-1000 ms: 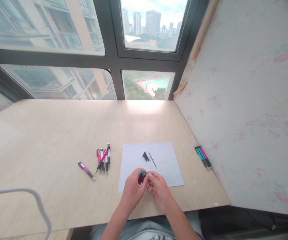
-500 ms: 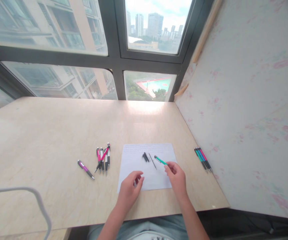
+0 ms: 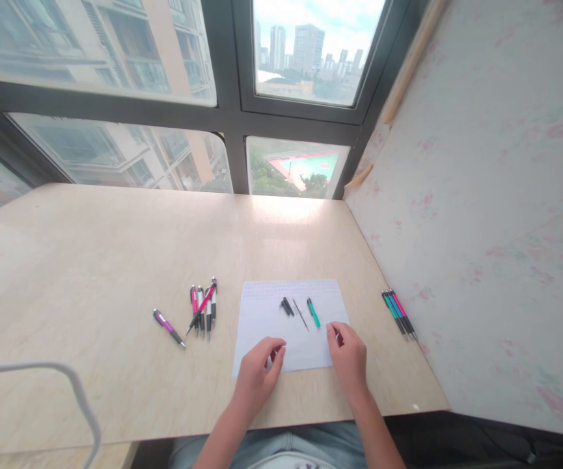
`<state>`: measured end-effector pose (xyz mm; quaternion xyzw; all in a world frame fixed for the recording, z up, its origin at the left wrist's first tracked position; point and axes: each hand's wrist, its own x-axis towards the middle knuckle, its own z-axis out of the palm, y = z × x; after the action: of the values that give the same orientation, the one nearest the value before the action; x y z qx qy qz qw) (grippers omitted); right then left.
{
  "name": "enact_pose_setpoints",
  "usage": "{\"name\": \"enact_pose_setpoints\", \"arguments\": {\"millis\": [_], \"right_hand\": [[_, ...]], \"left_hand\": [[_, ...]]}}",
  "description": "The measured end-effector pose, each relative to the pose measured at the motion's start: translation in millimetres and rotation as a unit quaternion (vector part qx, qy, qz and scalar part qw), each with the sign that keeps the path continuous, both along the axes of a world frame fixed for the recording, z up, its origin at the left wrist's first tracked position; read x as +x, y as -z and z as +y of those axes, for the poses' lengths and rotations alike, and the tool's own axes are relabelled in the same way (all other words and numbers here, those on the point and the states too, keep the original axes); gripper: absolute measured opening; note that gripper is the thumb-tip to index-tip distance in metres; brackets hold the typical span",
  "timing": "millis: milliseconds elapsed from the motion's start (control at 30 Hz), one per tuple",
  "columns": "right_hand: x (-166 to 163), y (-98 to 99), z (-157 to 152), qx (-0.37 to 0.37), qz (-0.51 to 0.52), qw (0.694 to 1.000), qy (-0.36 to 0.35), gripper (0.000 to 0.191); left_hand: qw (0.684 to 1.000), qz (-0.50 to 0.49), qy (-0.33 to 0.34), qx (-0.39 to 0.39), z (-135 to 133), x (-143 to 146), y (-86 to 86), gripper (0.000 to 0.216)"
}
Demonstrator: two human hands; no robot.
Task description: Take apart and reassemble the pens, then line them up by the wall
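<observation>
Green barrel (image 3: 314, 314) lies on paper (image 3: 261, 316), clear of its edges.

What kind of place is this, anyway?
Most likely a room in a home, some floors up, though that's a guess. The flowered wallpaper looks domestic, the dark-framed window looks out on tall buildings, and pens and written-on paper lie on a desk-like surface.

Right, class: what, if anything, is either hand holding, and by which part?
Neither the left hand nor the right hand shows anything held; the green pen barrel lies loose on the paper.
</observation>
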<state>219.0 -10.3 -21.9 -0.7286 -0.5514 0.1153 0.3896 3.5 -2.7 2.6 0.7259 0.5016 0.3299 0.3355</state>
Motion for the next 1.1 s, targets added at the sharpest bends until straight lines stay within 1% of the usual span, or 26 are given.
{"name": "enact_pose_setpoints", "arguments": {"millis": [100,233,333,433,633,700,800,933,1033,1100], "right_hand": [[3,0.6,-5,0.006,0.047,0.999,0.004,0.035],[6,2.2,-7,-0.005,0.108,0.994,0.021,0.035],[6,2.2,-7,-0.007,0.132,0.991,0.032,0.036],[6,1.5,-7,-0.011,0.138,0.99,0.026,0.036],[7,3.7,-7,-0.014,0.116,0.993,0.01,0.035],[6,4.7,-6,-0.016,0.079,0.997,-0.002,0.034],[0,4.0,-2,-0.021,-0.005,1.0,-0.018,0.03],[-12,-0.1,8,-0.055,-0.082,0.995,-0.015,0.025],[-14,-4.1,16,-0.077,-0.071,0.995,-0.009,0.019],[-13,-8.8,20,-0.077,0.003,0.997,0.003,0.018]], "left_hand": [[0.999,-0.043,-0.011,-0.019,-2,1,0.7,0.019],[0.995,-0.086,-0.03,-0.039,-3,2,2.0,0.021],[0.991,-0.107,-0.047,-0.062,-1,1,1.0,0.022],[0.989,-0.116,-0.056,-0.079,1,1,-0.6,0.023],[0.99,-0.111,-0.051,-0.077,2,1,-0.6,0.023],[0.99,-0.111,-0.05,-0.078,2,0,-0.8,0.023],[0.989,-0.114,-0.051,-0.079,1,1,-2.0,0.024],[0.987,-0.126,-0.063,-0.081,0,1,-3.6,0.023],[0.987,-0.127,-0.069,-0.07,-2,1,-3.6,0.023],[0.989,-0.12,-0.063,-0.055,-4,2,-3.6,0.022]]}}
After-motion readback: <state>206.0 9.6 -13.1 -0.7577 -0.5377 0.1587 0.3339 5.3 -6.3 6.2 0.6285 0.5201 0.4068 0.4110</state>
